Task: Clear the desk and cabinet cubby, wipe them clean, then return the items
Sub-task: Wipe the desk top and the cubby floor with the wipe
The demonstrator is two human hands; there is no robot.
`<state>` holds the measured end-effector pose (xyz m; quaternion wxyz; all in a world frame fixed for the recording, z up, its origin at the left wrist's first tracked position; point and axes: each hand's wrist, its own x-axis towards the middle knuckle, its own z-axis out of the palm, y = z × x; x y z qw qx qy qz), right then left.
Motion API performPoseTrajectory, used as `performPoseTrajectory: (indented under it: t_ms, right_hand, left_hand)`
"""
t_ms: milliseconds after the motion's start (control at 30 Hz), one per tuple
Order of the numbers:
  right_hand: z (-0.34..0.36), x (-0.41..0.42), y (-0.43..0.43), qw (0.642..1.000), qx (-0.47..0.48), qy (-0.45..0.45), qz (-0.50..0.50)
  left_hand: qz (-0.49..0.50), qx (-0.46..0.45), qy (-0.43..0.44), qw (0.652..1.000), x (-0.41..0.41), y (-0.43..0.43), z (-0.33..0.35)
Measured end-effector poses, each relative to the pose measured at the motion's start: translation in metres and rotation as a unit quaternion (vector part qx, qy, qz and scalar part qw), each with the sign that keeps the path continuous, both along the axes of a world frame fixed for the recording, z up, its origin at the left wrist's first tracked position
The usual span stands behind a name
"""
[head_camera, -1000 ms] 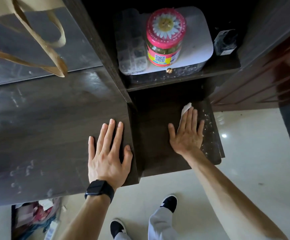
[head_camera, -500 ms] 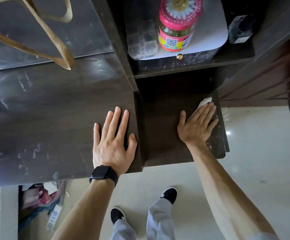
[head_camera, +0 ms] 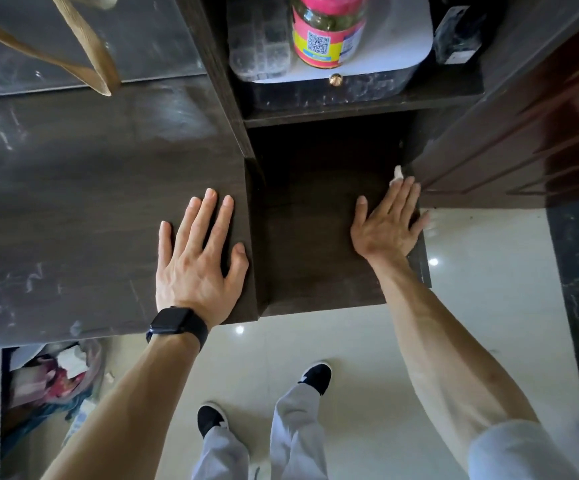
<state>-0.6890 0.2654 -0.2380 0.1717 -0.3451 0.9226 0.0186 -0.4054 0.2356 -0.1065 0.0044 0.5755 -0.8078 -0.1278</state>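
Right hand (head_camera: 386, 227) flat, palm down on the floor of the lower cabinet cubby (head_camera: 315, 244), fingers (head_camera: 406, 199) straight and close together, thumb splayed off to the left. Just past the fingertips, a small corner of white wipe (head_camera: 398, 172) poking out, the rest hidden under the palm and fingers, so pressed flat rather than pinched. Immediately right of those fingers, the cubby's right wall and the reddish-brown door panel (head_camera: 523, 140), little finger at the shelf's right edge. Left hand (head_camera: 198, 258) flat on the dark wood desk (head_camera: 73, 220), fingers spread and pointing away, thumb lying along the desk's right edge beside the cubby; nothing gripped. Black watch (head_camera: 176, 323) on that wrist. Beyond both sets of fingertips, up on the next shelf, a pink-labelled jar (head_camera: 328, 36) standing on a white-topped box (head_camera: 402, 46), a clear compartment case (head_camera: 260, 46) just left of the jar, a small dark box (head_camera: 457, 36) to the right. Farther out beyond the left fingertips, tan bag handles (head_camera: 84, 60) hanging over a glossy grey panel. Behind the wrists, pale tiled floor (head_camera: 489, 289), grey trousers and black shoes (head_camera: 317, 375), and a cluttered bin (head_camera: 52, 386) under the desk.
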Motion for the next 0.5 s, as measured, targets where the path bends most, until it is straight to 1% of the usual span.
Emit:
performPoseTrajectory:
  t_ms: [33, 100, 200, 300, 400, 433, 500]
  right_hand:
    - [0.003, -0.006, 0.009, 1.0, 0.006, -0.007, -0.024]
    - [0.006, -0.001, 0.03, 0.999, 0.005, -0.017, -0.04]
    - [0.01, 0.036, 0.08, 0.998, -0.014, -0.034, -0.05]
    - [0.016, 0.071, 0.128, 0.993, 0.012, -0.056, -0.105]
    - [0.016, 0.076, 0.113, 0.987, 0.008, -0.06, -0.146]
    - [0.015, 0.071, 0.098, 0.989, -0.009, -0.052, -0.137]
    - [0.006, 0.051, 0.058, 0.996, -0.019, -0.045, -0.08]
  left_hand:
    - [-0.001, 0.002, 0.002, 1.0, -0.001, 0.0, 0.0]
    - [0.001, 0.004, 0.002, 1.0, 0.0, 0.001, 0.002]
    - [0.003, 0.003, 0.011, 1.0, -0.001, 0.0, 0.003]
    - [0.008, 0.001, 0.019, 1.0, -0.001, 0.001, 0.002]
    - [0.013, -0.009, 0.028, 1.0, -0.001, 0.002, 0.001]
    - [0.011, -0.012, 0.033, 0.999, -0.002, 0.003, 0.0]
    - [0.013, -0.019, 0.041, 0.999, -0.001, 0.003, -0.001]
